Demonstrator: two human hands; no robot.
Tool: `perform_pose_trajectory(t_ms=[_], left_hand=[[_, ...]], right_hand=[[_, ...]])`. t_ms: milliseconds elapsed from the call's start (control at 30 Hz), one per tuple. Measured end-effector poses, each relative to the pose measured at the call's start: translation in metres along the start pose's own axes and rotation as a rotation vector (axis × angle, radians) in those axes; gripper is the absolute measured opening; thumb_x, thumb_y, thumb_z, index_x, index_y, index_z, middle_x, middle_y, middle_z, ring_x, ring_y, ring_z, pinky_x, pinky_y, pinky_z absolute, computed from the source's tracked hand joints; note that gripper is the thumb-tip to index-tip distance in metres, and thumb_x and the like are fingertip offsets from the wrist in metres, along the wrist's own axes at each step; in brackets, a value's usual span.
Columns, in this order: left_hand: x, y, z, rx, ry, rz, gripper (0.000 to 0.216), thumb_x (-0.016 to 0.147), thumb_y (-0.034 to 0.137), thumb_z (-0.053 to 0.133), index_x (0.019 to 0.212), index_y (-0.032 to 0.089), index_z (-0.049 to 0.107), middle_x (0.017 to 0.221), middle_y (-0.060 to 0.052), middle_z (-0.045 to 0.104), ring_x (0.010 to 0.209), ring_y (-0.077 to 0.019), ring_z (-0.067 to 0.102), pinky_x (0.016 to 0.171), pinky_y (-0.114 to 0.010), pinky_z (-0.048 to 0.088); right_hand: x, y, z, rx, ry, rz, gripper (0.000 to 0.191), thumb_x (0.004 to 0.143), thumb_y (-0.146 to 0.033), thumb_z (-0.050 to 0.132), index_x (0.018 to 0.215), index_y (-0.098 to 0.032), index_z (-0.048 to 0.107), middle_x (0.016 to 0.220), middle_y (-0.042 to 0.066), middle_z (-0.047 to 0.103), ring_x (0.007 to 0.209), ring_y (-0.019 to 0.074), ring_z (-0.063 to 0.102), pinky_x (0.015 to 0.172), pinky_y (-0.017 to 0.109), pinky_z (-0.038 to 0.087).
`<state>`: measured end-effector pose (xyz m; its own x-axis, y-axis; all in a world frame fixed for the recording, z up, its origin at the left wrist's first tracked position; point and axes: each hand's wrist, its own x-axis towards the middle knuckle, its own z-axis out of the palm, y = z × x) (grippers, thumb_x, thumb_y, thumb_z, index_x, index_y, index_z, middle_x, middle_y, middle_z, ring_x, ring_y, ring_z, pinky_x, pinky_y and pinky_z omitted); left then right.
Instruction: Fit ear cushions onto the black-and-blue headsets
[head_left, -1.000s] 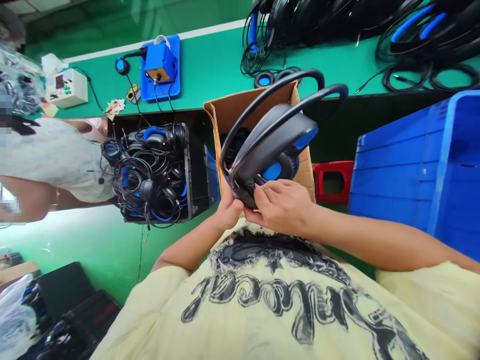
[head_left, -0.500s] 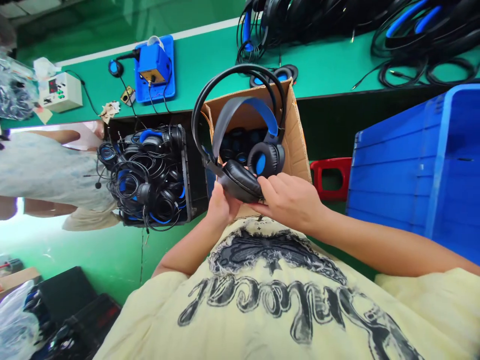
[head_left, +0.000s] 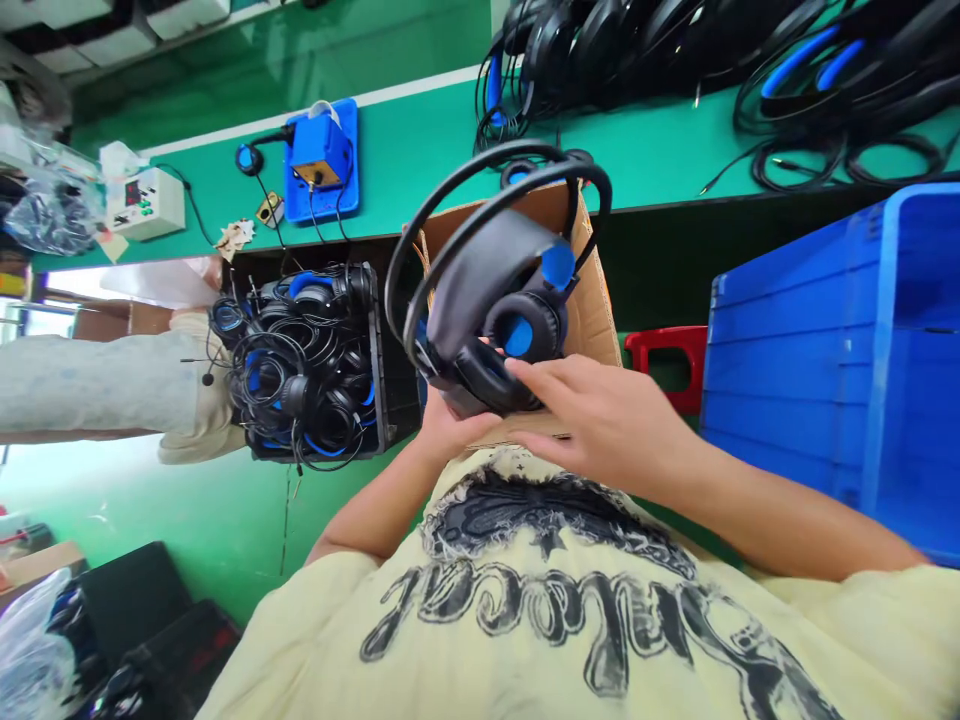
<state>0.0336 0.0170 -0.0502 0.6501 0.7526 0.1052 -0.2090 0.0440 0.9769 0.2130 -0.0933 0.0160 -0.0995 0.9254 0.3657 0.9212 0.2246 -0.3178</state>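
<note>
Hands grip headset above cardboard box, blue crate near.

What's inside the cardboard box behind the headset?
Little shows. The headset, held in both hands (left hand, right hand), covers most of the cardboard box opening. Only its brown inner walls are visible; any contents are hidden.

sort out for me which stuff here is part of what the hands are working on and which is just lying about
In hand:
- headset, black and blue, held by the left hand and right hand
- cardboard box right behind it

Lying about:
- black crate of headsets
- blue bin
- red stool
- blue device on the green bench
- white control box
</note>
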Motion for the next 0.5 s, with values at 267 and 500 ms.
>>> perform_pose_trajectory(t_ms=[267,500], left_hand=[[-0.012,-0.013,0.012,0.519,-0.023,0.386,0.107,0.069,0.042,0.087,0.157,0.033,0.028,0.148,-0.015,0.042,0.135,-0.0368,0.047,0.118,-0.06,0.036],[0.006,0.022,-0.001,0.419,-0.322,0.39,0.077,0.081,0.049,0.081,0.147,0.025,0.051,0.133,-0.016,0.059,0.122,-0.0315,0.059,0.104,-0.047,0.053]], right_hand=[[-0.002,-0.016,0.022,0.053,0.317,0.106,0.057,0.091,-0.052,0.069,0.13,-0.012,0.06,0.112,0.017,0.075,0.1,0.0309,0.072,0.088,0.046,0.06],[-0.03,0.003,0.022,0.563,0.35,0.06,0.05,0.092,-0.041,0.065,0.137,-0.023,0.051,0.116,0.012,0.071,0.111,0.0304,0.069,0.094,0.051,0.06]])
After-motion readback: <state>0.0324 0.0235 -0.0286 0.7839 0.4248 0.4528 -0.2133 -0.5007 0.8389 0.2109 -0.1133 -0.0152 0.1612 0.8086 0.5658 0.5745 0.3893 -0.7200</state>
